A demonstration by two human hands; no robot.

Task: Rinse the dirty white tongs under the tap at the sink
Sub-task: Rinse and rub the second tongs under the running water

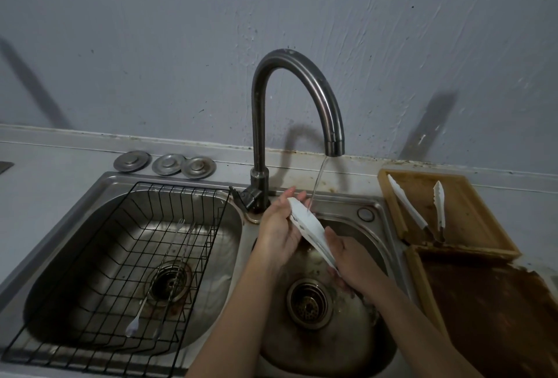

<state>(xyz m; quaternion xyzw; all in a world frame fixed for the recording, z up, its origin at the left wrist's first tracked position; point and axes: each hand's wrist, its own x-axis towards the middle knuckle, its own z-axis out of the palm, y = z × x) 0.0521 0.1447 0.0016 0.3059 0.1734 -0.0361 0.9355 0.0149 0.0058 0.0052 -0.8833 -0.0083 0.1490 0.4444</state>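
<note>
White tongs (306,223) slant over the right sink basin (374,226), their wide tip up under the thin stream of water (317,184) running from the dark curved tap (302,75). My left hand (279,226) cups the upper part of the tongs from the left, fingers wrapped behind the tip. My right hand (350,259) grips the lower handle end just above the drain (308,303).
Another pair of white tongs (422,211) lies open on a stained wooden board (471,214) at the right, with a second dark board (489,311) in front. The left basin holds a black wire rack (126,256) with forks. Three metal sink plugs (164,163) lie behind it.
</note>
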